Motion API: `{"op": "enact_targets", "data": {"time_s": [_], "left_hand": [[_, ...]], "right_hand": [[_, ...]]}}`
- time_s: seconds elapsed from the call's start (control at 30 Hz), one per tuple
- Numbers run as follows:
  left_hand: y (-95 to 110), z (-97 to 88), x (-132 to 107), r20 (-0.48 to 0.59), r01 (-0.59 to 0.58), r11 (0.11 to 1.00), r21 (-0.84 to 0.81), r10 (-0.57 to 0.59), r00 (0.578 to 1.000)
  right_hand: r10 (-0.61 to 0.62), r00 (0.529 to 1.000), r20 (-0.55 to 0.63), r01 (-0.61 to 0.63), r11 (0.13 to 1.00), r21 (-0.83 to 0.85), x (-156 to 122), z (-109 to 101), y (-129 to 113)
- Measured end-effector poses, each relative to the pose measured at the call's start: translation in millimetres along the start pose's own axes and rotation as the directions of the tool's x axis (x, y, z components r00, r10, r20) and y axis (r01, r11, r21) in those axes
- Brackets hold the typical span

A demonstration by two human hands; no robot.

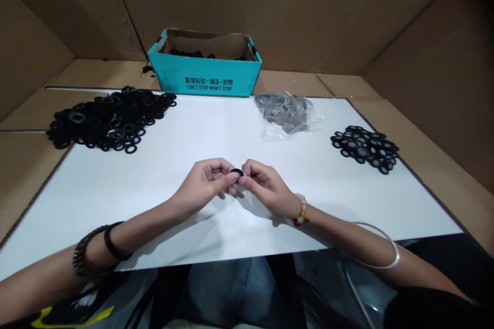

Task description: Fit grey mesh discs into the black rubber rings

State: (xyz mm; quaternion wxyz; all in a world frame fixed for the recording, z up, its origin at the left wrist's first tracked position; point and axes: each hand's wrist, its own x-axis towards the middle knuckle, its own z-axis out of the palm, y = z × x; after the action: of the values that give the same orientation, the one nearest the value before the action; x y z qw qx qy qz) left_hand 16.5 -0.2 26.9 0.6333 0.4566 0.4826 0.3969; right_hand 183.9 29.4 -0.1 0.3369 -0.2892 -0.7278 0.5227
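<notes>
Over the white board, my left hand [212, 180] and my right hand [264, 183] meet at a small black rubber ring [236, 171]. Thumb and fingers of the left hand pinch one side of it, and those of the right hand pinch the other. The ring is tilted and partly covered by the fingertips; whether anything sits inside it is hidden. To the left lies a heap of black rings [111, 118] with open centres. On the right is a smaller pile of black rings with grey centres [363, 148]. A clear plastic bag of grey discs [286, 113] lies ahead of the right hand.
A turquoise cardboard box [204, 74] stands at the back edge, with black pieces inside. Cardboard walls [301, 15] enclose the back and sides. The white board [193, 128] rests on cardboard, its front edge close to my lap.
</notes>
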Motion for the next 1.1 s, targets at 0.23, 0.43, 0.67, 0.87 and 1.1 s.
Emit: {"op": "enact_targets", "data": {"time_s": [0.23, 0.43, 0.67, 0.87, 1.1], "left_hand": [[-2.2, -7.4, 1.4, 0.084, 0.135, 0.974, -0.183, -0.122, 0.989], [-6.7, -9.6, 4.0, 0.099, 0.140, 0.963, -0.231, -0.120, 0.988], [-8.0, -10.4, 4.6, 0.106, 0.158, 0.959, -0.233, -0.137, 0.985], [-9.1, -9.8, 6.5, 0.099, 0.207, 0.940, -0.272, -0.187, 0.977], [-13.9, -10.2, 8.6, 0.130, 0.242, 0.933, -0.267, -0.214, 0.968]], "right_hand": [[-0.036, 0.998, 0.052, 0.024, 0.980, 0.198, 5.4, -6.8, 1.7], [-0.050, 0.996, 0.078, 0.032, 0.976, 0.217, 4.1, -8.4, -2.4], [0.028, 0.995, 0.100, -0.055, 0.958, 0.280, 4.5, -7.3, -2.6], [0.032, 0.997, 0.077, -0.054, 0.955, 0.293, 1.8, -5.3, -2.9], [-0.131, 0.989, -0.067, 0.133, 0.991, 0.021, 0.1, -5.2, -6.4]]}}
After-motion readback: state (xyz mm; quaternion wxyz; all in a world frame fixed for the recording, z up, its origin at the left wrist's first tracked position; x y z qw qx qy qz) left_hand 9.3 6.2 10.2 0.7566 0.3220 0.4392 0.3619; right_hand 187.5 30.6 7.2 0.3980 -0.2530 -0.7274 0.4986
